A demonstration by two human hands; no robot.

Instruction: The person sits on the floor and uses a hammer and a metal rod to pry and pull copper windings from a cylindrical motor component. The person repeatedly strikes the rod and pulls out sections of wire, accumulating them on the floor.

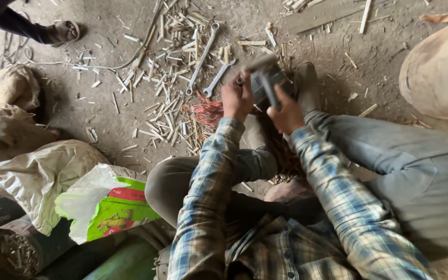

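Both my hands grip a grey metal tool or part [266,83] held out over the dirt floor. My left hand [236,97] closes on its left end, where a small round piece shows. My right hand [285,114] wraps its right side from below. The object is blurred, so I cannot tell exactly what it is. A tangle of thin red wire [207,111] lies on the floor just left of my left hand. My knees, in grey trousers, are bent on either side.
Two long wrenches [203,56] lie among several scattered pale sticks. Sacks [37,176] and a green-and-white bag [107,205] sit at the left. Another person's sandalled foot [60,32] is at the top left. A large brown rounded object [439,72] stands at the right.
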